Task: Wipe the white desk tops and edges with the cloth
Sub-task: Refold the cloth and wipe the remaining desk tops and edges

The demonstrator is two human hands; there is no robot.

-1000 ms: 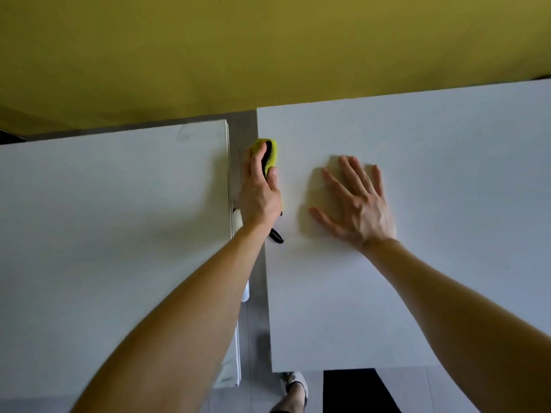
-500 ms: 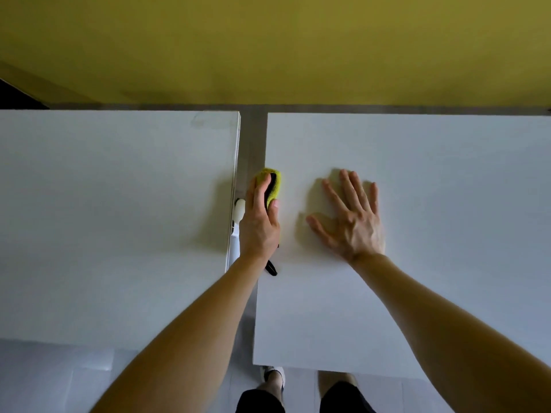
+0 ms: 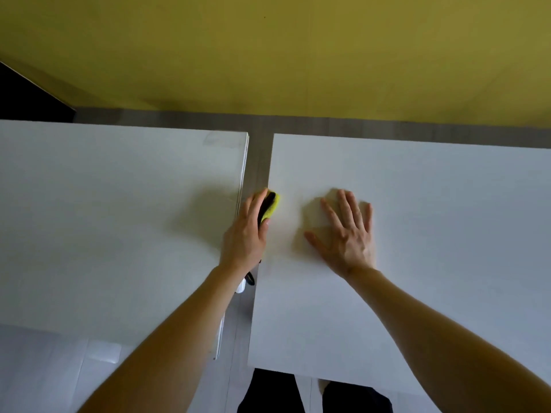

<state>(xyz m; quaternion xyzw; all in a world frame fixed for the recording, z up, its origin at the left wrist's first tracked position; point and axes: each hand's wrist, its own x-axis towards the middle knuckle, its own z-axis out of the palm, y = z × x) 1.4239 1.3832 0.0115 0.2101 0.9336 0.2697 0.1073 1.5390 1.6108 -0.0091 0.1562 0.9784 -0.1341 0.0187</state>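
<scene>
Two white desks stand side by side with a narrow gap between them: the left desk point(image 3: 104, 219) and the right desk point(image 3: 432, 234). My left hand point(image 3: 246, 234) grips a yellow-green and black cloth point(image 3: 272, 207) wrapped over the right desk's left edge, fingers reaching down into the gap. Flat on the right desk's top lies my right hand point(image 3: 347, 234), its fingers spread. Part of the cloth is hidden under my left hand.
A yellow wall point(image 3: 268, 49) rises behind both desks, with a strip of grey floor point(image 3: 259, 150) showing in the gap. A white desk leg part point(image 3: 241, 287) sits in the gap below my left wrist. My dark trouser legs point(image 3: 268, 391) show under the right desk's near edge.
My left hand has slid the cloth along the right desk's left edge toward me. The camera has tilted, so both desks sit lower in view. My right hand has stayed flat.
</scene>
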